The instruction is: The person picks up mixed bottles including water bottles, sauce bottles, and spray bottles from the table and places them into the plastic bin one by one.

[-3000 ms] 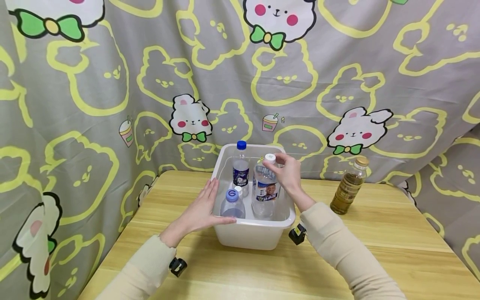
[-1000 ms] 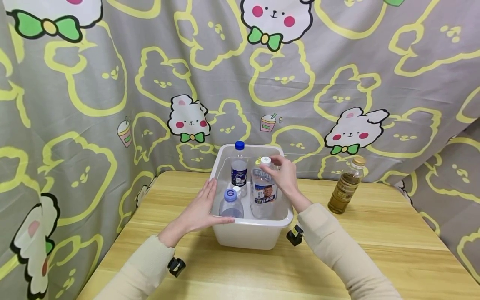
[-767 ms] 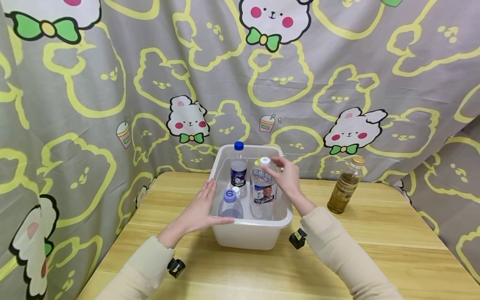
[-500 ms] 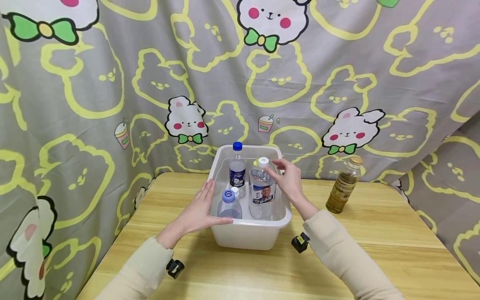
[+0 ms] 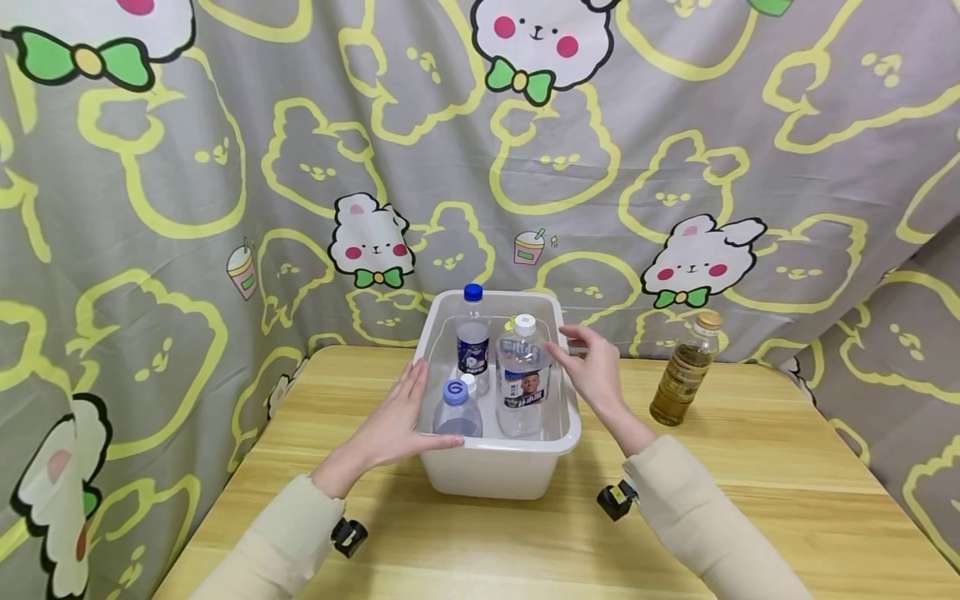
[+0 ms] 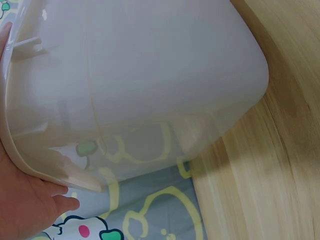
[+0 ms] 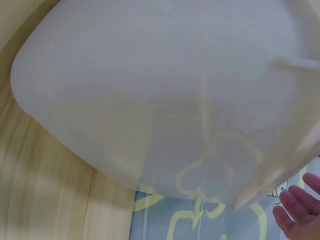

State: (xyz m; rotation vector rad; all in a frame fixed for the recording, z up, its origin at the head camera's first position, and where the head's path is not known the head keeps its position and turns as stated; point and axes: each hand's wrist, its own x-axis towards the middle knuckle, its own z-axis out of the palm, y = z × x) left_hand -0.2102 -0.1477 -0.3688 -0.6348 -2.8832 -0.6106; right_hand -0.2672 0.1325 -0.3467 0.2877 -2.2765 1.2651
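A white plastic tub [image 5: 491, 471] stands on the wooden table with several bottles upright in it. My left hand [image 5: 384, 427] rests on the tub's left and front rim, fingers straight and thumb along the front edge. My right hand [image 5: 596, 373] is over the tub's right rim, fingers spread and holding nothing, its thumb tip beside a clear bottle with a white cap [image 5: 523, 379]. To that bottle's left are a blue-capped Pepsi bottle [image 5: 473, 342] and a bottle with a light blue cap [image 5: 457, 408]. Another white cap [image 5: 468, 382] shows between them, its bottle mostly hidden.
On the table [image 5: 750, 500], right of the tub, stands a bottle of amber liquid with a gold cap [image 5: 686, 371]. A grey curtain [image 5: 450, 167] with yellow cartoon outlines hangs behind the table and along both sides. Each sleeve carries a small black wrist camera [image 5: 617, 498].
My right hand has let go of the white-capped bottle's top and moved right, away from the cap. That bottle stands in the tub. The left hand stays on the rim.
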